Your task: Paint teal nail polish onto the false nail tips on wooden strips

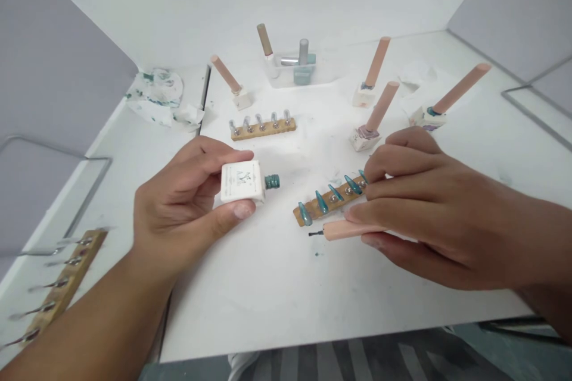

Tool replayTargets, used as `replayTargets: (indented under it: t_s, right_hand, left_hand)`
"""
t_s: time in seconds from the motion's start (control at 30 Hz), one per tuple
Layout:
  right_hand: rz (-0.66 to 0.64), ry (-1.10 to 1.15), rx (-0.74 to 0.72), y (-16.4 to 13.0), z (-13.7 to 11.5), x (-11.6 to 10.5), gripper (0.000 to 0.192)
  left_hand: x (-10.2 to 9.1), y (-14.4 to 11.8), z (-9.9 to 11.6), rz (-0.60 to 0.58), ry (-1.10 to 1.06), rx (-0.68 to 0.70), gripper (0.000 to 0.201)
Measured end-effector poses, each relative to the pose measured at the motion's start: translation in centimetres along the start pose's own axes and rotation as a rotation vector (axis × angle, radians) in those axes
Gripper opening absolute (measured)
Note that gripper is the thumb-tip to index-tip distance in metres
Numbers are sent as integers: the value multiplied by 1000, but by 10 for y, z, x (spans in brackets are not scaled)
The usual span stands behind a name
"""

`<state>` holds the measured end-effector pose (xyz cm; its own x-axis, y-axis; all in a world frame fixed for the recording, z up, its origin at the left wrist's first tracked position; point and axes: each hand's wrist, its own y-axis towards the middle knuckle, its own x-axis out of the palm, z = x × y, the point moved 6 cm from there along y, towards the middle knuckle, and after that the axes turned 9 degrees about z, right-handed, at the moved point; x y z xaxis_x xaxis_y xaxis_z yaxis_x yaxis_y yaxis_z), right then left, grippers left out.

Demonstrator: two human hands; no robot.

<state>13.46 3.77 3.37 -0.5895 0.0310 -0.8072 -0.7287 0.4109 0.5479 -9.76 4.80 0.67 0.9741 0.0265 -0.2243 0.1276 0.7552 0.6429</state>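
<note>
Left hand (187, 202) pinching an uncapped white polish bottle (243, 181) sideways mid-table, right hand (420, 208) closed on a peach brush cap (348, 230), fingertips on a wooden strip (330, 202) of teal nail tips, table (268, 286) near edge

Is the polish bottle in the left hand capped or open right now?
Open. The bottle in the left hand lies sideways with its teal neck bare; the right hand holds the brush cap.

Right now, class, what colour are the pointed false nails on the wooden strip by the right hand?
Teal pointed false nails, clearest in the head view.
</note>
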Motion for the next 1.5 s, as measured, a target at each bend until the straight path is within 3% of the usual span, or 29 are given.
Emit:
replayTargets:
  t_s: [0.1, 0.47, 0.7, 1.0, 1.3, 1.5]
  right_hand:
    - [9, -58, -88, -2, -2, -2, 10]
    - [318, -91, -7, -1, 10, -8, 16]
    - [386, -13, -2, -4, 8, -6, 22]
    - [404, 24, 4, -5, 7, -4, 30]
    - [310, 10, -21, -2, 0, 10, 12]
    - [291, 21, -35, 0, 1, 2, 13]
  left_hand:
    - [1, 1, 1, -7, 6, -6, 45]
    - [6, 1, 5, -12, -22, -38, 44]
    - [10, -5, 8, 0, -54, -100, 40]
    - [14, -6, 8, -38, -95, -97, 40]
    - [27, -9, 12, -121, -59, -62, 41]
    - [25, -6, 14, -117, -59, -33, 43]
